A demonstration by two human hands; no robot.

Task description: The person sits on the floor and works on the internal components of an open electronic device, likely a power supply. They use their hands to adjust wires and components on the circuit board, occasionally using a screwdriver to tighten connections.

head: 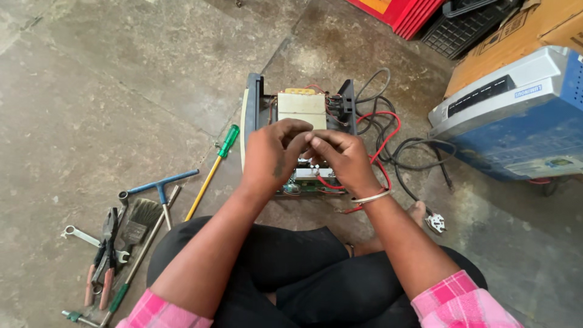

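Sitting cross-legged on the concrete floor, both hands brought together just above an opened unit that stands on the floor straight ahead of the knees. Left hand curled, fingertips bent inward to meet the right hand; right fingers likewise folded, tips touching the left's, pinching something too small to make out (possibly a wire end or a screw, cannot tell). Metal bangle on the right wrist, pink checked sleeves at both elbows. Inside the unit, a pale transformer block toward the far end and a green circuit board showing just below the hands. Red wires and grey cables spilling out to the right of the unit, one black cable ending in a white plug near the right knee. To the left of the unit, a screwdriver with green handle and yellow shaft lying slanted. Further left, a blue T-handle wrench, a brush, pliers with reddish grips and a spanner, all close together. At far right, a blue and grey appliance beside a cardboard box.
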